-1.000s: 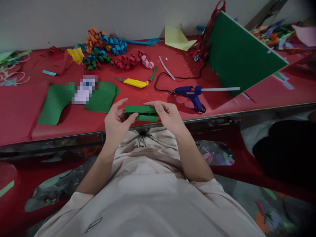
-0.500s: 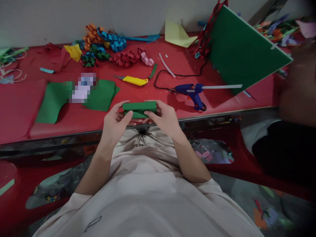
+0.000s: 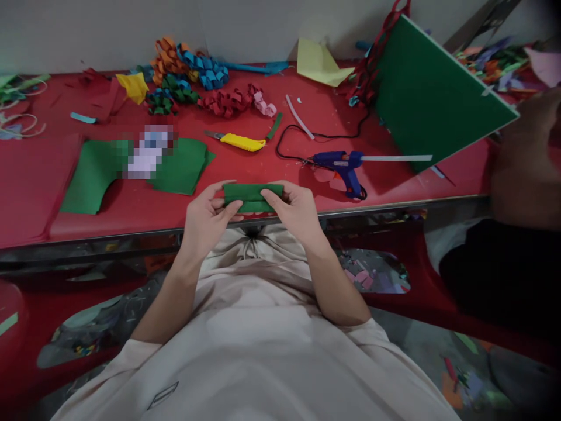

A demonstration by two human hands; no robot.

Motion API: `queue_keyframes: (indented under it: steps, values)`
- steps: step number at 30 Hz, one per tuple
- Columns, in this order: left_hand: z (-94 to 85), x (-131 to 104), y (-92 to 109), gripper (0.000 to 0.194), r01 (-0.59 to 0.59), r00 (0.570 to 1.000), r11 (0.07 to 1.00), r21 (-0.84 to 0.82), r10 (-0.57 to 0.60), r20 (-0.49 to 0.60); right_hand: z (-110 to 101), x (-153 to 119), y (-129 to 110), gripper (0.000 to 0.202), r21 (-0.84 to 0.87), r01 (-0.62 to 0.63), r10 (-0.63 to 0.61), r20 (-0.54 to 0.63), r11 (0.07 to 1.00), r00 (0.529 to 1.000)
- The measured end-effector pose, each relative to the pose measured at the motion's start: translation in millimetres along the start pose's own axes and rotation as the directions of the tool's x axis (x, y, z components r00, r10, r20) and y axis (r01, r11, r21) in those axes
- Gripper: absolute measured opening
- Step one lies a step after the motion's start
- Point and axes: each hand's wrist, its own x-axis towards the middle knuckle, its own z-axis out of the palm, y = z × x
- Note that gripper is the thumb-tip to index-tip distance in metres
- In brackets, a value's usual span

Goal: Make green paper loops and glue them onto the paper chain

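Note:
A folded piece of green paper point(image 3: 250, 192) is held level between both hands at the table's front edge, with a crease running along its length. My left hand point(image 3: 209, 217) grips its left end, thumb on the front face. The right end is pinched by my right hand point(image 3: 294, 209), whose thumb presses near the upper middle. Beyond the hands lie a yellow cutter knife point(image 3: 243, 142) and a blue glue gun point(image 3: 344, 166) with a white glue stick. Green sheets point(image 3: 182, 166) lie to the left.
Curled paper chains point(image 3: 223, 102) lie at the back of the red table point(image 3: 245, 169). A green board point(image 3: 442, 96) leans at the right, near another person's arm point(image 3: 526, 169). Red sheets point(image 3: 35, 181) are stacked at the left.
The green paper has tilted so more of its front face shows. My right thumb has moved up onto its upper part, and the left thumb has shifted slightly right.

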Motion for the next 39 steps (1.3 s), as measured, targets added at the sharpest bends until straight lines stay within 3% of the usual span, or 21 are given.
queue_keyframes:
  steps: [4, 8, 13, 16, 22, 24, 31, 35, 39]
  values:
    - [1.2, 0.8, -3.9, 0.061, 0.016, 0.999, 0.999, -0.049, -0.017, -0.027, -0.5, 1.0, 7.1, 0.025, 0.034, 0.007, -0.009, 0.058, 0.999, 0.998]
    - [7.5, 1.1, -4.2, 0.044, 0.032, 0.993, 0.996, -0.078, -0.040, -0.108, -2.5, 0.2, 7.2, 0.028, 0.060, 0.011, -0.017, 0.093, 0.998, 0.996]
    - [11.8, 0.1, -6.7, 0.038, 0.021, 0.989, 0.996, -0.084, -0.033, -0.142, -2.7, 0.0, 1.8, 0.038, -0.006, 0.032, -0.032, 0.025, 0.999, 0.999]
    - [11.1, -0.9, -8.4, 0.041, 0.037, 0.993, 0.997, -0.073, -0.045, -0.112, -2.8, 0.8, 2.2, 0.032, -0.016, 0.027, -0.027, -0.008, 1.000, 1.000]
    - [7.8, 3.2, 0.3, 0.040, -0.107, 0.983, 0.991, 0.080, 0.117, -0.143, -5.1, 1.6, 5.5, 0.024, 0.030, -0.024, 0.023, 0.031, 0.999, 0.999]
    - [7.0, 6.1, 3.8, 0.038, -0.095, 0.981, 0.990, 0.106, 0.112, -0.162, -5.5, 1.6, 4.9, 0.024, 0.031, -0.038, 0.037, 0.033, 0.999, 0.999]
    - [4.5, 11.0, 7.7, 0.032, -0.072, 0.988, 0.993, 0.092, 0.084, -0.128, -5.8, 2.3, 0.1, 0.023, 0.073, -0.012, 0.007, 0.069, 0.997, 0.998]
    - [1.6, 13.8, 9.6, 0.030, 0.010, 0.999, 0.996, 0.085, -0.006, -0.042, -6.6, 2.1, 1.1, 0.021, 0.068, 0.021, -0.028, 0.106, 0.998, 0.994]
    - [-3.7, 17.7, 6.8, 0.030, 0.041, 0.999, 0.996, 0.074, -0.038, -0.037, -7.0, 1.7, 3.6, 0.023, 0.069, 0.015, -0.024, 0.138, 0.998, 0.990]
